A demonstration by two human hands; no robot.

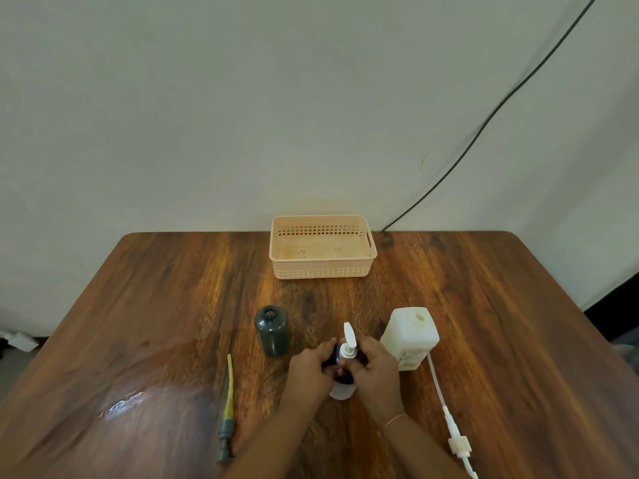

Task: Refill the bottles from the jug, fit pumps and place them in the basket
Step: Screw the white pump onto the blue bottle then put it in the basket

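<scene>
My left hand [311, 368] grips a small bottle [343, 390] with a pale base, mostly hidden between both hands near the table's front middle. My right hand [371, 366] holds the collar of a white pump [348, 340] that sits on the bottle's neck, its nozzle pointing away. A dark green bottle [272, 330] stands open and upright to the left. The white jug [410, 337], its cap off, stands just right of my hands. The peach basket [322, 246] sits at the far edge with nothing in it.
A dark pump with a yellow tube [228, 406] lies on the wooden table [155, 305] to the left. A white pump with a long tube [449, 423] lies at the right front. A black cable [484, 122] runs down the wall.
</scene>
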